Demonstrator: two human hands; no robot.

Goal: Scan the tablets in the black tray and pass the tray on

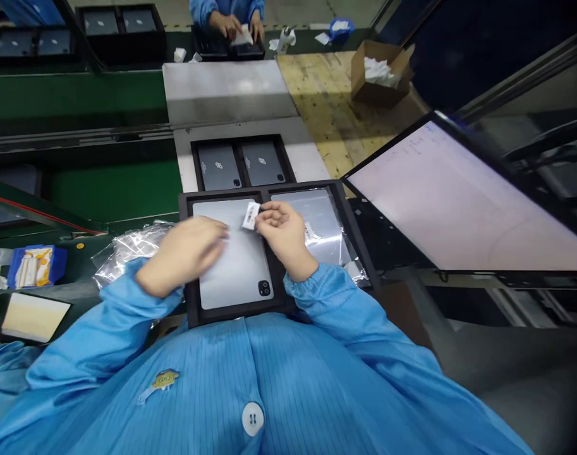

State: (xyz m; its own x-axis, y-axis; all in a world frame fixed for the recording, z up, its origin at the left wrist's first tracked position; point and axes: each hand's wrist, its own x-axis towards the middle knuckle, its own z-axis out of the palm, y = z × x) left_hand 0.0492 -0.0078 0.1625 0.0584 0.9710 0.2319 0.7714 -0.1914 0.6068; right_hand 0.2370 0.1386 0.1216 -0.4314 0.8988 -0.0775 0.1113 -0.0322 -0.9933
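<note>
Blue sleeves fill the foreground. Just beyond, the left hand lies flat, fingers together, on a grey tablet seated in a black tray. Right-hand fingertips pinch a small white label above that tablet's upper edge. Beside those fingers lies a bagged tablet; farther off, a second tray, then a co-worker's hands.

Two black trays: one under the hands, one just beyond them. Each has two compartments and two tablets, four tablets total: near tray has one bare and one in clear wrap; far tray has two dark grey. One small barcode label at the right hand's fingertips. One monitor right of the hands. One cardboard box far right. One blue box left of the left hand.
</note>
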